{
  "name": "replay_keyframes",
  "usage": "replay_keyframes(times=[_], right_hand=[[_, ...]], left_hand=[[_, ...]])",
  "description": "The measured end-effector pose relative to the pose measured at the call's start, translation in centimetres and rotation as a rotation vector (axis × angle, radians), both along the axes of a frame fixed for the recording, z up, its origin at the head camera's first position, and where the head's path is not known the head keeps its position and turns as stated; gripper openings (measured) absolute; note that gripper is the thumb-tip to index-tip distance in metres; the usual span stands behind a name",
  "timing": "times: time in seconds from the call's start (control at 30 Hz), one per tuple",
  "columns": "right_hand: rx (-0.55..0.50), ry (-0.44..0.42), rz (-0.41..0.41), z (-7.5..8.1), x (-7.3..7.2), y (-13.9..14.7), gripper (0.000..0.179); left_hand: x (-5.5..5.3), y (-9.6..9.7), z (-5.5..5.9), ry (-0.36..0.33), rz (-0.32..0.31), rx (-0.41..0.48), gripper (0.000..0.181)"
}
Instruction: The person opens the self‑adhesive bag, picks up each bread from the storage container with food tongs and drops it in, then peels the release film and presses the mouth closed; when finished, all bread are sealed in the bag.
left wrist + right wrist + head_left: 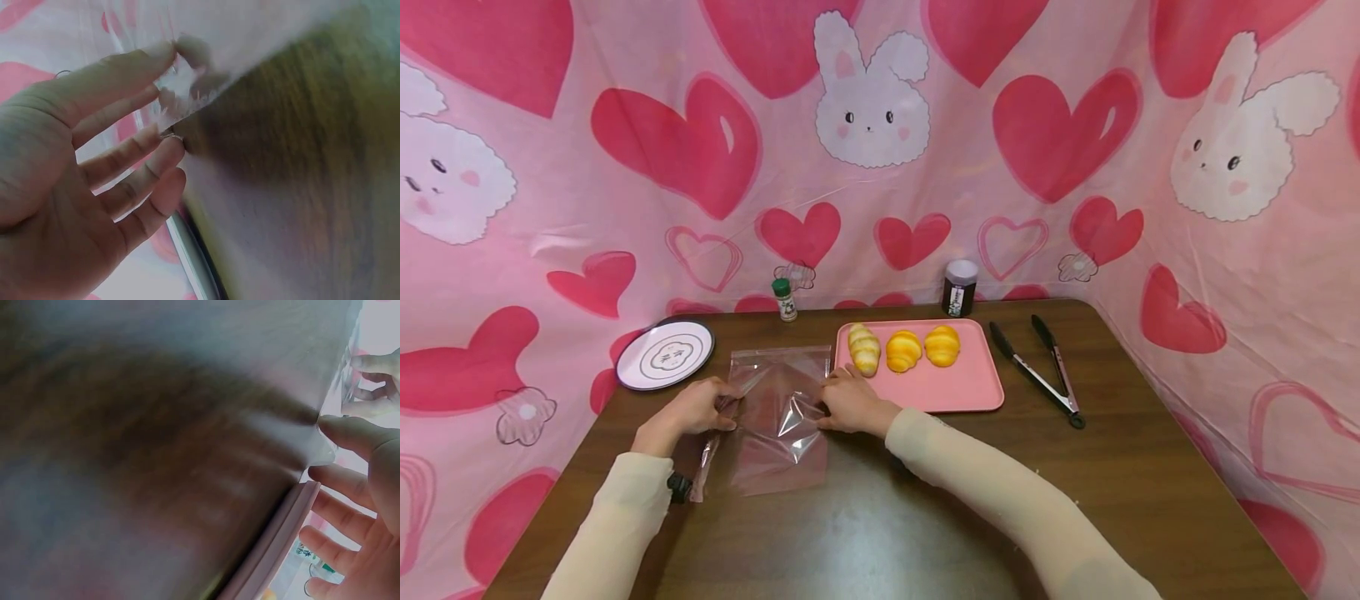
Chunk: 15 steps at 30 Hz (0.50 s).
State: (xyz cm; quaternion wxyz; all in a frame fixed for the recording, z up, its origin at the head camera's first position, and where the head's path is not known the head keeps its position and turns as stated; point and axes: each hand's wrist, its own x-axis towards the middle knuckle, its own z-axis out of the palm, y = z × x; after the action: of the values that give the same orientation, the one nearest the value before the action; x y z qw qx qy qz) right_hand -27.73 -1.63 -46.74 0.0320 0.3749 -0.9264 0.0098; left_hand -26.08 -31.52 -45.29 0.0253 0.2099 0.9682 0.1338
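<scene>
A clear plastic bag (782,467) lies flat on the wooden table, its strip-like top edge at the far side and glare across its middle. At its left edge is my left hand (696,406), thumb and fingers spread apart and touching the film; in the left wrist view the left hand (81,162) has fairly straight fingers at the plastic. My right hand (853,400) touches the right edge, close to the pink tray (936,392). Seen from the right wrist, the right hand (369,487) holds its thumb and forefinger apart along that edge. Another folded plastic piece (706,467) lies beside the left wrist.
Three bread rolls, including a pale-striped one (864,350), sit on the tray. Black-handled tongs (1037,379) lie spread to its right. Behind stand a green-capped shaker (785,302) and a dark jar (959,290). A white plate (643,360) rests at the left table edge.
</scene>
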Motion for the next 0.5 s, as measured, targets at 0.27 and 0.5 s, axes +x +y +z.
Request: replay_keyframes(times=[0.27,0.5], right_hand=[[0.020,-0.028,-0.007,-0.04,-0.07,0.10,0.034],[0.016,-0.047,-0.010,0.08,0.11,0.12,0.032]], left_hand=[[0.02,-0.32,-0.07,-0.009,-0.023,0.007,0.058],[-0.05,-0.19,-0.21,0.016,-0.037,0.019,0.040]])
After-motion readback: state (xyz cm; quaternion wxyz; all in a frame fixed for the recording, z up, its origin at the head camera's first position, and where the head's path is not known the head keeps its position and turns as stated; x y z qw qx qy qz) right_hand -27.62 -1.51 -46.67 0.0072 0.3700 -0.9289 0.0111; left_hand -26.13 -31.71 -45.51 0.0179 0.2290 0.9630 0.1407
